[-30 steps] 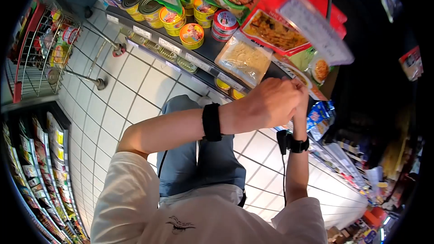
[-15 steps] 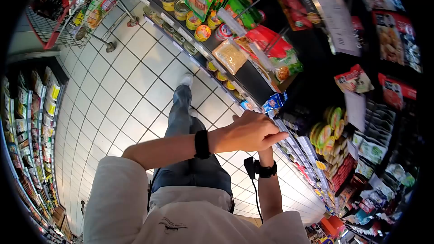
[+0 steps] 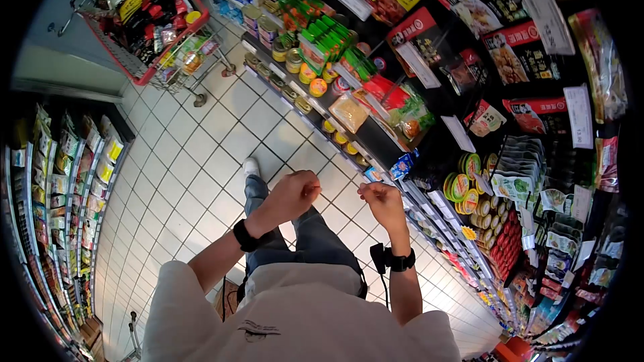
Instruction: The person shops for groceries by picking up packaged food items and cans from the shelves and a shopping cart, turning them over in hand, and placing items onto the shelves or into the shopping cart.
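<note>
your left hand [image 3: 292, 194] and right hand [image 3: 384, 205] have separated, both part-open, seemingly empty; right sits nearer shelf [image 3: 377, 139].

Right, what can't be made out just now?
All in the head view:
Left hand: curled fingers hide whether it holds anything.
Price labels: print too small and blurred.
Cart: lower load covered by packets.
Left shelves: outer edge cut by the dark lens rim.
</note>
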`<state>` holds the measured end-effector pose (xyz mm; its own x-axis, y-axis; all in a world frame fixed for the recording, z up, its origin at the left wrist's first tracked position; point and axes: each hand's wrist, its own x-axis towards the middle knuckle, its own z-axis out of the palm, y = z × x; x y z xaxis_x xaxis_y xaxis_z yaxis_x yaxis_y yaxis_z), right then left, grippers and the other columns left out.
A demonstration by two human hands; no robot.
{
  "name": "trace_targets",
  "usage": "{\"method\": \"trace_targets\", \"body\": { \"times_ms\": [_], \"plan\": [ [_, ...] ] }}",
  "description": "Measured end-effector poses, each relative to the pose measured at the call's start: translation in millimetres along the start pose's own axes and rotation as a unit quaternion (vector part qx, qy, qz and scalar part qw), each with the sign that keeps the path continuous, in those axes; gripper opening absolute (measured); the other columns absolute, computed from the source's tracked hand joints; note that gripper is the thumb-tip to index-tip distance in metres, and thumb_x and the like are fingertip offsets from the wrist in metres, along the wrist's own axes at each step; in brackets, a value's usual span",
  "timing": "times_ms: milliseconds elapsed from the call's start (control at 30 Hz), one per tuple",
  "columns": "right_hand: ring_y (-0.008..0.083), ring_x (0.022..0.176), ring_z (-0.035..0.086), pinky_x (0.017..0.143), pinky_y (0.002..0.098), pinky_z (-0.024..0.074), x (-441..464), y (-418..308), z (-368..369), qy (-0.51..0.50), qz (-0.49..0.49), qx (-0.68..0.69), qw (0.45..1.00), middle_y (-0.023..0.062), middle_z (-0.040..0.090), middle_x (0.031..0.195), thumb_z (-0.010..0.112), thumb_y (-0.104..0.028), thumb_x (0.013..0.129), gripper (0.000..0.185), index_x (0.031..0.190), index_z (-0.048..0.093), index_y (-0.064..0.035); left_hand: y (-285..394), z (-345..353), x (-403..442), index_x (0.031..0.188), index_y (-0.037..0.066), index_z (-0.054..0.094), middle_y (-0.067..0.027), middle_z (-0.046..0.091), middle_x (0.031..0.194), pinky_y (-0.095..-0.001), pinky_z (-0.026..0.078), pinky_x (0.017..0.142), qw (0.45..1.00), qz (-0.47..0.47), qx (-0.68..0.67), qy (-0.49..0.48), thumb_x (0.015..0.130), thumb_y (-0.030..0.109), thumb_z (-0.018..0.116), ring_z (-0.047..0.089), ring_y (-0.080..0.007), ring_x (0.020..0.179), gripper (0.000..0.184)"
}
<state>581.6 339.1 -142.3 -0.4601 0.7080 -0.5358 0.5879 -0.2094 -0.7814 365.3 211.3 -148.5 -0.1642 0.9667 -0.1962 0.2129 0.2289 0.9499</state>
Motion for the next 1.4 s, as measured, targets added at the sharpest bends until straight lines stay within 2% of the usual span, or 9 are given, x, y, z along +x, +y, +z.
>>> {"method": "trace_targets", "body": {
  "times_ms": [133, 400, 600, 700, 1000, 1067, 1267, 1333, 1400],
  "plan": [
    [0.0129, 0.073, 0.066, 0.068, 0.0252, 0.0508, 4.1, -30.7, 47.2, -0.020, -0.056, -0.050, 0.997, 0.0075, 0.069, 0.078, 0.060, -0.008, 0.090, 0.013, 0.091, 0.068, 0.0022, -8.7, -61.0, -36.5, 0.089, -0.001, 0.062, -0.0100, 0.062, 0.087, -0.0307, 0.048, 0.060, 0.997, -0.036, -0.006, 0.066, 0.085, -0.002, 0.060, 0.059, -0.0183, 0.067, 0.005],
    [0.0153, 0.074, 0.066, 0.069, 0.0252, 0.0530, 35.4, -149.1, 200.7, -0.130, -0.070, -0.016, 0.989, 0.0083, 0.067, 0.087, 0.051, 0.002, 0.092, 0.014, 0.100, 0.063, 0.0029, -42.7, -219.4, -118.4, 0.099, -0.004, 0.065, -0.0114, 0.064, 0.077, -0.0298, 0.049, 0.060, 0.977, 0.022, -0.079, 0.198, 0.093, 0.002, 0.054, 0.061, -0.0165, 0.067, 0.014],
    [0.0169, 0.064, 0.067, 0.060, 0.0259, 0.0519, 53.2, -221.8, 271.7, -0.153, -0.086, -0.002, 0.984, 0.0103, 0.066, 0.088, 0.048, 0.002, 0.094, 0.017, 0.105, 0.061, 0.0033, -34.2, -334.2, -153.3, 0.085, -0.003, 0.062, -0.0078, 0.060, 0.064, -0.0280, 0.043, 0.054, 0.957, -0.073, -0.048, 0.277, 0.099, 0.017, 0.052, 0.051, -0.0126, 0.054, 0.026],
    [0.0162, 0.062, 0.067, 0.058, 0.0253, 0.0512, 64.8, -247.2, 283.8, -0.134, -0.054, -0.018, 0.989, 0.0099, 0.066, 0.086, 0.049, 0.001, 0.094, 0.018, 0.106, 0.060, 0.0045, -36.4, -375.4, -152.1, 0.082, -0.004, 0.061, -0.0115, 0.059, 0.063, -0.0345, 0.044, 0.055, 0.947, -0.120, -0.066, 0.289, 0.098, 0.022, 0.055, 0.051, -0.0158, 0.055, 0.031],
    [0.0090, 0.052, 0.056, 0.048, 0.0223, 0.0451, 184.5, -316.0, 295.8, -0.133, -0.069, 0.011, 0.989, 0.0032, 0.061, 0.065, 0.060, -0.014, 0.095, 0.017, 0.100, 0.062, 0.0021, -48.2, -462.2, -58.8, 0.069, -0.002, 0.060, -0.0034, 0.053, 0.057, -0.0291, 0.038, 0.051, 0.943, -0.199, -0.034, 0.266, 0.098, 0.037, 0.055, 0.043, -0.0090, 0.053, 0.048],
    [0.0084, 0.051, 0.056, 0.047, 0.0219, 0.0437, 217.2, -324.1, 303.6, -0.157, -0.058, 0.076, 0.983, 0.0022, 0.058, 0.063, 0.063, -0.017, 0.094, 0.019, 0.097, 0.063, 0.0020, -42.3, -480.5, -28.2, 0.072, -0.004, 0.061, -0.0093, 0.055, 0.057, -0.0330, 0.040, 0.052, 0.945, -0.203, -0.034, 0.253, 0.097, 0.031, 0.055, 0.046, -0.0130, 0.053, 0.043],
    [0.0069, 0.053, 0.056, 0.048, 0.0214, 0.0432, 270.4, -385.7, 333.9, -0.185, -0.071, 0.020, 0.980, 0.0000, 0.056, 0.062, 0.062, -0.025, 0.094, 0.027, 0.087, 0.063, 0.0008, -90.1, -563.3, 42.8, 0.091, 0.003, 0.062, 0.0018, 0.053, 0.071, -0.0252, 0.038, 0.054, 0.951, -0.142, 0.019, 0.274, 0.095, 0.019, 0.058, 0.045, -0.0066, 0.060, 0.018],
    [0.0069, 0.056, 0.056, 0.050, 0.0216, 0.0432, 279.4, -406.4, 345.9, -0.179, -0.069, 0.041, 0.980, 0.0001, 0.056, 0.063, 0.061, -0.024, 0.095, 0.026, 0.087, 0.062, 0.0005, -59.8, -603.2, 65.9, 0.097, 0.004, 0.063, 0.0024, 0.052, 0.070, -0.0240, 0.039, 0.052, 0.932, -0.263, -0.108, 0.224, 0.093, 0.018, 0.059, 0.046, -0.0068, 0.058, 0.015],
    [0.0068, 0.058, 0.056, 0.051, 0.0218, 0.0433, 289.5, -422.2, 363.2, -0.174, -0.067, 0.062, 0.980, 0.0003, 0.056, 0.063, 0.059, -0.024, 0.095, 0.026, 0.087, 0.062, 0.0002, -67.9, -630.0, 83.4, 0.101, 0.003, 0.062, 0.0026, 0.051, 0.069, -0.0230, 0.039, 0.049, 0.921, -0.278, -0.175, 0.208, 0.091, 0.017, 0.060, 0.045, -0.0064, 0.056, 0.017]
  ]
}}
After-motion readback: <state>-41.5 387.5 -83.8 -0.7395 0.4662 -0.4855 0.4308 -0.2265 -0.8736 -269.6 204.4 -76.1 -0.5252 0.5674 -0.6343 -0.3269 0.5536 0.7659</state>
